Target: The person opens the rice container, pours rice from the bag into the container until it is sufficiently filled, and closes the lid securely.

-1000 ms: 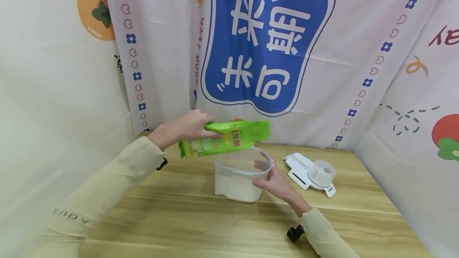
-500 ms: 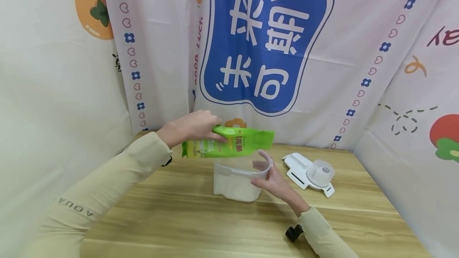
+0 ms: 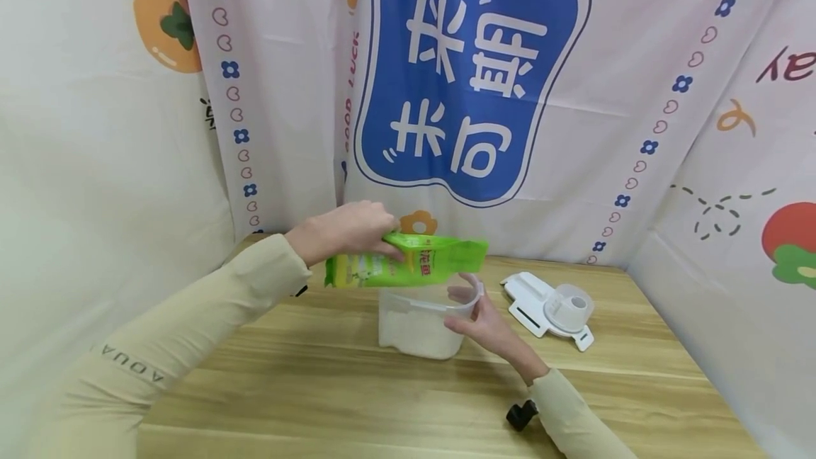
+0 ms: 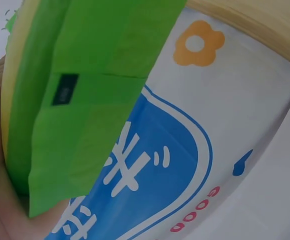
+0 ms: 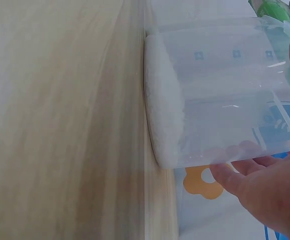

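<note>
My left hand point(image 3: 350, 229) grips a green plastic bag point(image 3: 440, 261) printed with a red label and holds it almost level. Below the bag stands a clear plastic container point(image 3: 421, 331) on the table, its far rim partly hidden behind the bag. The bag's right end reaches over the container's opening. White, fine-grained contents point(image 5: 162, 105) cover the container's bottom in the right wrist view. With thumb and fingers spread round the container's right side near the rim, my right hand point(image 3: 489, 328) holds it. In the left wrist view the green bag point(image 4: 85, 135) covers much of the picture.
To the right on the wooden table point(image 3: 357, 409) lies a white lid point(image 3: 530, 296) with a clear cup point(image 3: 569, 309) on it. A printed cloth point(image 3: 299, 126) hangs behind the table, and white sheets flank both sides.
My left hand and the bag have shifted a little right and down over the container. The right hand and container have stayed in place.
</note>
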Motion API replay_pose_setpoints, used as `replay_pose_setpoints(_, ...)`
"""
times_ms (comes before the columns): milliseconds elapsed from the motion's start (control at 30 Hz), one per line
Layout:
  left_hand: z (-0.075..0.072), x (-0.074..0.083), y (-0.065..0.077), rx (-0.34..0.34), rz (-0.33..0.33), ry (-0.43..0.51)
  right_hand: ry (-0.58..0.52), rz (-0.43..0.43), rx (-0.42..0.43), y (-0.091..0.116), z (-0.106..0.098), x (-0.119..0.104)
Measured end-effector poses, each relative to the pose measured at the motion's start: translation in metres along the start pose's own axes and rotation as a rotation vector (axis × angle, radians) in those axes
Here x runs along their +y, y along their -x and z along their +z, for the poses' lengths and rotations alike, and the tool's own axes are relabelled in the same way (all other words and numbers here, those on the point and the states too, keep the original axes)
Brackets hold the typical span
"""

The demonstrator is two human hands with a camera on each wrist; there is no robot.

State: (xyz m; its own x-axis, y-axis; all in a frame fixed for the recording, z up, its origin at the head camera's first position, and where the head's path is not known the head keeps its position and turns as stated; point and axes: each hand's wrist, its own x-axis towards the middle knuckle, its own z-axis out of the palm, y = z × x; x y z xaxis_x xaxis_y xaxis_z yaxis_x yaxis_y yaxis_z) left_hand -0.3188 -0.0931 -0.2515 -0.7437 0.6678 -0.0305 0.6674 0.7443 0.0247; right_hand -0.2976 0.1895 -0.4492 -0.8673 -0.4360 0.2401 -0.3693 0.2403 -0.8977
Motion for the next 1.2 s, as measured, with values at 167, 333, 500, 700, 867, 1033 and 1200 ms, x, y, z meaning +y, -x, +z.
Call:
replay_pose_setpoints(167,-0.004,0.001,-0.003,0.006,0.012,-0.03,-0.004,-0.017,0.0,0.001,-0.001,0.001)
replay_pose_setpoints(333,-0.007,0.004,-0.006,-0.001,0.043,-0.08,-0.006,-0.008,0.002,0.0,-0.001,0.0)
replay_pose_setpoints(500,-0.01,0.006,-0.007,-0.018,0.054,-0.127,-0.002,0.011,0.006,-0.002,-0.001,0.002)
replay_pose_setpoints(700,-0.013,0.009,-0.008,-0.029,0.054,-0.151,-0.007,0.002,0.0,-0.001,-0.002,0.002)
replay_pose_setpoints(867,-0.015,0.011,-0.009,-0.049,0.061,-0.143,-0.006,-0.008,-0.009,-0.001,-0.002,0.001)
replay_pose_setpoints(1033,-0.017,0.012,-0.009,-0.059,0.06,-0.149,-0.01,-0.01,-0.01,-0.001,-0.002,0.002)
replay_pose_setpoints(1200,-0.018,0.012,-0.011,-0.065,0.067,-0.175,-0.015,-0.005,-0.013,0.0,-0.002,0.003)
